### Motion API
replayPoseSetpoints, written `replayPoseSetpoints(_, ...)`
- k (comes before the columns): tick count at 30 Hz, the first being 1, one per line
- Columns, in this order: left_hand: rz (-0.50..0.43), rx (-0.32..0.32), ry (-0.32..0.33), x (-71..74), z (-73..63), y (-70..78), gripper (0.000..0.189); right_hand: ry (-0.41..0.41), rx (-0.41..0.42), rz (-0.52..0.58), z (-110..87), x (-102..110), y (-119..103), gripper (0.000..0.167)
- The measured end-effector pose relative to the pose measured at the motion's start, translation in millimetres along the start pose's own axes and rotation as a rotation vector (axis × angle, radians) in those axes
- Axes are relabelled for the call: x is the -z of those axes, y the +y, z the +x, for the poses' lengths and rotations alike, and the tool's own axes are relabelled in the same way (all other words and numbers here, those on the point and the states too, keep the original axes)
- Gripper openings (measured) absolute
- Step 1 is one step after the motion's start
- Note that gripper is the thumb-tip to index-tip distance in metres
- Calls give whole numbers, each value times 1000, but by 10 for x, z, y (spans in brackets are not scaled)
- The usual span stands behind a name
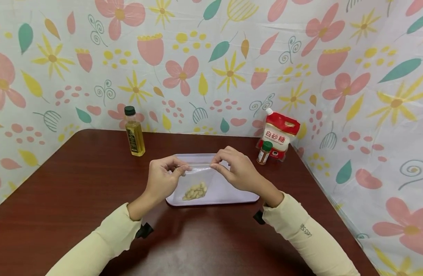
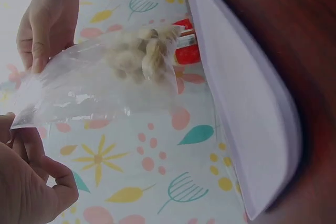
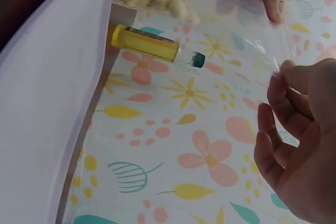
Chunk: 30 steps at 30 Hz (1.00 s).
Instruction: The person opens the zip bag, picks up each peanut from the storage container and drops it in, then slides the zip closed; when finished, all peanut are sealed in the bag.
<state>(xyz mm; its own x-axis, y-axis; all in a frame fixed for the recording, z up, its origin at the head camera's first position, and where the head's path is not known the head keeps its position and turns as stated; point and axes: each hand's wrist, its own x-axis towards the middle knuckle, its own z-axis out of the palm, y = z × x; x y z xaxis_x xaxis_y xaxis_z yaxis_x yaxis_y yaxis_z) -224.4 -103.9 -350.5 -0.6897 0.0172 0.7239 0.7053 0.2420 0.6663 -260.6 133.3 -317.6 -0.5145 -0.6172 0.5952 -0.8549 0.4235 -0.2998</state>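
Observation:
A clear plastic bag (image 1: 197, 174) with several unshelled peanuts (image 1: 195, 191) in its bottom hangs above a white tray (image 1: 232, 193). My left hand (image 1: 164, 177) pinches one top corner between thumb and fingers. At the opposite corner, my right hand (image 1: 238, 169) pinches the same top edge, which is stretched straight between the two. The left wrist view shows the peanuts (image 2: 149, 59) bunched at the end of the bag (image 2: 89, 90) away from the hands. Seen from the right wrist, the thumb and forefinger meet on the bag's rim while the other fingers curl loosely.
A bottle of yellow oil (image 1: 135, 134) with a dark cap stands at the back left of the brown table (image 1: 76, 184). At the back right are a red and white sugar bag (image 1: 280, 132) and a small green-capped jar (image 1: 264, 153). A flower-patterned curtain (image 1: 211, 69) hangs behind.

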Motion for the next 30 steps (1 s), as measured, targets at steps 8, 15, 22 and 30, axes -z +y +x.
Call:
replayPoseSetpoints(8,-38,96,-15,218,-31,-26,11,171,77,-40,69,-232,-41,8)
replayPoseSetpoints(15,54,151,35,631,-114,-30,4,189,9,3,259,-543,-233,11)
replayPoseSetpoints(22,192,275,-33,1054,-294,-30,9,-20,-109,257,445,-833,-443,9)
replayPoseSetpoints(30,369,491,-134,1226,-238,-231,23,-159,-265,287,617,-1040,-315,17)
